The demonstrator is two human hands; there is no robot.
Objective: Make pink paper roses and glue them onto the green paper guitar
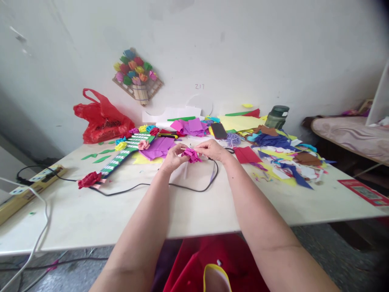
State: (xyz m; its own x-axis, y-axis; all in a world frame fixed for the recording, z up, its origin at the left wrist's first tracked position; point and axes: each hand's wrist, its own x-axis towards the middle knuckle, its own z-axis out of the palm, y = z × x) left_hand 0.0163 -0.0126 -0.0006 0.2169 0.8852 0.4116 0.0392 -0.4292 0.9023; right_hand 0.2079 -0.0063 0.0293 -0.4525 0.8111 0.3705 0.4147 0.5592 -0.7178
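Note:
A magenta paper flower point(192, 155) is held just above the middle of the table, between my two hands. My left hand point(175, 157) closes its fingers on the flower's left side. From the right, the fingertips of my right hand point(214, 149) pinch its upper edge. What lies behind the flower is hidden. To the left lies a green-and-white striped guitar-like shape point(122, 153), with red, yellow, blue and pink paper flowers along it. Purple paper sheets point(159, 147) sit beside my left hand, and a red paper piece point(246, 155) lies right of my right hand.
A black cord point(142, 184) loops across the table below my hands. A red plastic bag point(101, 117) stands at the back left, near a power strip point(36, 182). Paper scraps point(282, 156), a phone point(219, 131) and a dark green bottle point(277, 117) are on the right.

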